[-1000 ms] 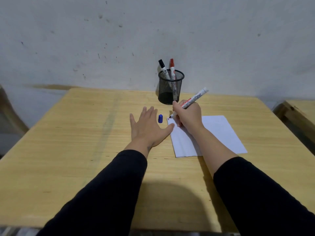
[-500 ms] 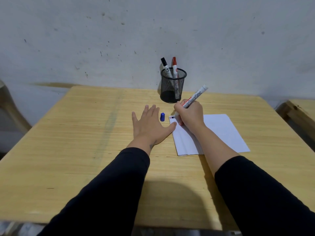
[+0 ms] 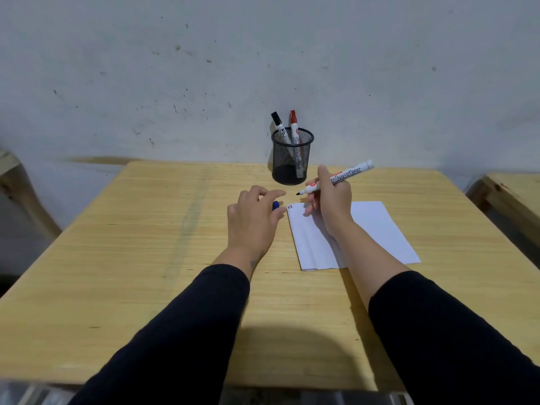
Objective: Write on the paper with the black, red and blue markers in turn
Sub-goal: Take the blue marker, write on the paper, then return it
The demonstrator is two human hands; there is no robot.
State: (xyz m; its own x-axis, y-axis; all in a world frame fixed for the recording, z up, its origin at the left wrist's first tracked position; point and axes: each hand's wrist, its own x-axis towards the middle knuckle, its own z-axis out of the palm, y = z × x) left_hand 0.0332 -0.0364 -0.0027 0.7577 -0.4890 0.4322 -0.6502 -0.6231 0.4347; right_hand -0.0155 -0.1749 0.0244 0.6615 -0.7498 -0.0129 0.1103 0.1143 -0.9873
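My right hand [image 3: 330, 206] grips the uncapped blue marker [image 3: 347, 174], a white barrel with dark lettering. Its tip hangs just above the table, beyond the top left corner of the white paper [image 3: 371, 229]. Short black, red and blue strokes [image 3: 290, 206] mark that corner. My left hand [image 3: 252, 220] is raised off the table with its fingers bent, thumb and forefinger closed around the small blue cap [image 3: 275, 205]. The black marker [image 3: 277, 124] and red marker [image 3: 293, 121] stand capped in the black mesh cup [image 3: 292, 159].
The wooden table [image 3: 146, 258] stands against a grey wall, with the mesh cup at its far edge. Another wooden piece [image 3: 508, 197] sits to the right, and a curved wooden frame [image 3: 17, 185] to the left.
My right hand lifted the marker tip off the paper's corner. My left hand rose from lying flat and curled its thumb and forefinger around the blue cap.
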